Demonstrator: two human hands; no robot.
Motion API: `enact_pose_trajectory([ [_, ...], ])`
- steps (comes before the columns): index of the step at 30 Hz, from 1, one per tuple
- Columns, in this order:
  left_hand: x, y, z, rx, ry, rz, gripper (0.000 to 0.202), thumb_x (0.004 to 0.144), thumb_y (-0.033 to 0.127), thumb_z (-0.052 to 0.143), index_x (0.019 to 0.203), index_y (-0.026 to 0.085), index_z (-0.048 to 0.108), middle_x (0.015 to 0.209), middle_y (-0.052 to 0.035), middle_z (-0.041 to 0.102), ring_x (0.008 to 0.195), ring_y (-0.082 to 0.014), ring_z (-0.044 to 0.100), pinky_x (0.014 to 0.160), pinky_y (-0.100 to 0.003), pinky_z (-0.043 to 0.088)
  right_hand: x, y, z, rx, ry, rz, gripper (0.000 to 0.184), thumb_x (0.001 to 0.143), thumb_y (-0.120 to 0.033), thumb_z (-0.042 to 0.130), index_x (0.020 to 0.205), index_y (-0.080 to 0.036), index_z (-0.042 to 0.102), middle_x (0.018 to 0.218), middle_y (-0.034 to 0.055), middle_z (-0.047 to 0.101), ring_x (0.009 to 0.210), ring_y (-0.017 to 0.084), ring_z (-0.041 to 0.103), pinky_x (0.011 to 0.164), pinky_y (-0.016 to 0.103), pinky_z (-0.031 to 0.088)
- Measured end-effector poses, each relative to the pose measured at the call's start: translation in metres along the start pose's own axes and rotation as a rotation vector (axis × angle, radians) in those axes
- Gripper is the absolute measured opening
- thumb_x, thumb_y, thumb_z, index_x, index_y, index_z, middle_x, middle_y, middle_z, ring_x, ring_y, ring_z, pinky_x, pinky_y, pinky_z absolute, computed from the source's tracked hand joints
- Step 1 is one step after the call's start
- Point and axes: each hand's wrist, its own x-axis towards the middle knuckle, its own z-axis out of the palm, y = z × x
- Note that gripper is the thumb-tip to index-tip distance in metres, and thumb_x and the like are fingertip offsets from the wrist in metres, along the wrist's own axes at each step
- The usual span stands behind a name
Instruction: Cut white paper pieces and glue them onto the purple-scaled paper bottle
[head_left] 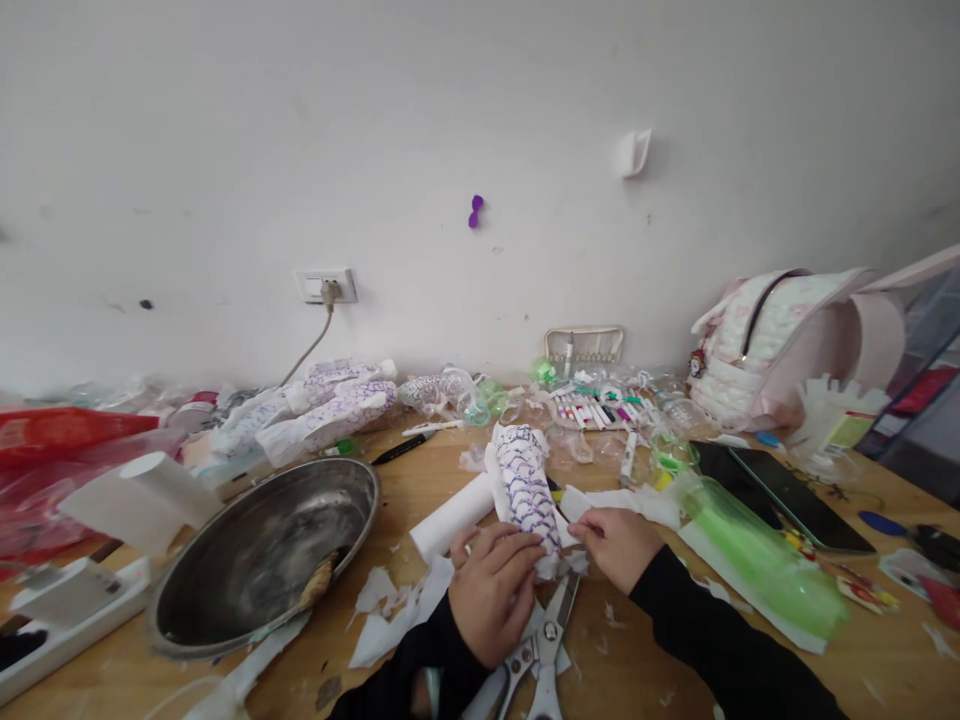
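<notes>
A white paper-wrapped, bottle-like piece (525, 480) with purple scale lines lies in front of me on the wooden table. My left hand (495, 595) is closed over its near left side, fingers curled and pressing it down. On its right, my right hand (615, 547) pinches the edge of a loose white paper strip (564, 528) by the near end. Metal scissors (550, 632) rest half open under my hands, blades pointing away. A white paper roll (454, 515) leans against the piece's left side. Torn paper scraps (405, 610) lie beside my left hand.
A metal basin (262, 560) stands at left, with a power strip (82, 620) beyond it. Similar scaled pieces (330, 405) lie along the wall. Markers (592, 412) are at the back. Green plastic (757, 560), a dark tablet (799, 498) and a backpack (787, 340) fill the right.
</notes>
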Motion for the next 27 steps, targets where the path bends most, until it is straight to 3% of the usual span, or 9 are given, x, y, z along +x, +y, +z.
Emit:
enact_pose_trajectory([
  [14,-0.0003,0.0000,0.0013,0.001,0.009,-0.013,0.028,0.075,0.015,0.044,0.092,0.026,0.064,0.094,-0.0029,0.068,0.097,-0.0236,0.054,0.087,-0.044,0.033,0.0035,0.0016,-0.0004,0.086,0.040,0.020,0.032,0.080,-0.033,0.041,0.058,-0.017,0.058,0.058,0.0027,0.058,0.058,0.015,0.048,0.053,0.025,0.025],
  [27,-0.0010,0.0001,0.0029,0.006,-0.003,-0.007,0.028,0.075,0.016,0.044,0.093,0.025,0.064,0.096,-0.0044,0.068,0.097,-0.0241,0.053,0.086,-0.043,0.033,0.0079,-0.0009,-0.0006,0.053,0.039,0.020,0.032,0.082,-0.034,0.042,0.060,-0.018,0.061,0.061,0.0031,0.061,0.060,0.015,0.051,0.053,0.026,0.026],
])
